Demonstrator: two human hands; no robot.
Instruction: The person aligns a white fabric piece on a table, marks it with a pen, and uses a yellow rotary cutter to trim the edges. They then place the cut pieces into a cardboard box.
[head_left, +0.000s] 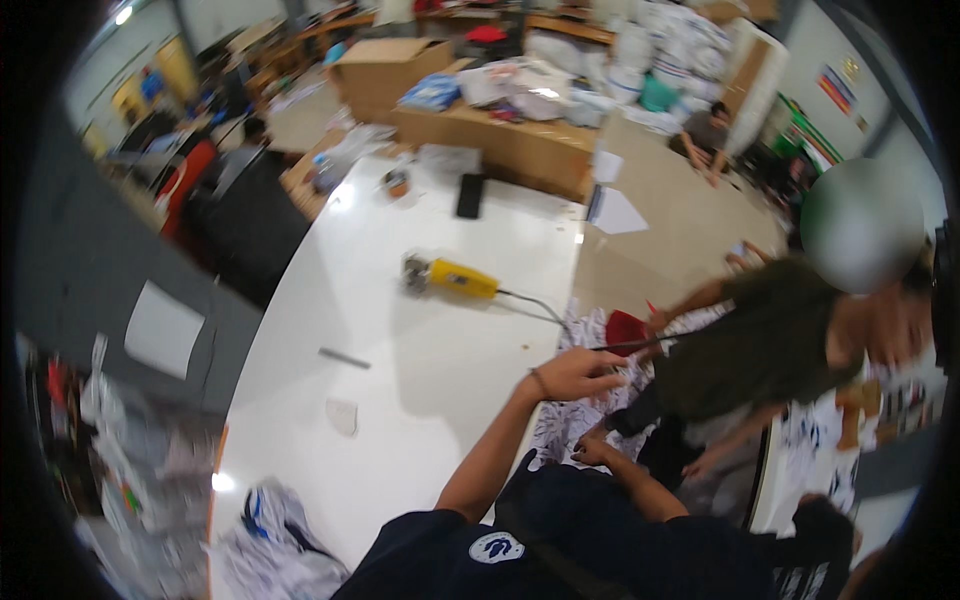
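My left hand, a dark band at its wrist, reaches over the right edge of the white table. Its fingers are stretched out and nothing shows in them. Just below, my right hand is low beside white cloth with dark marks; its fingers are too small and blurred to read. On the table lies a yellow corded power tool with a metal head, apart from both hands. Its dark cord runs off the table edge near my left hand.
A co-worker in a dark green shirt bends close on the right, one hand at a red object. A grey strip, a black phone-like slab and bundled cloth lie on the table. Cardboard boxes stand beyond.
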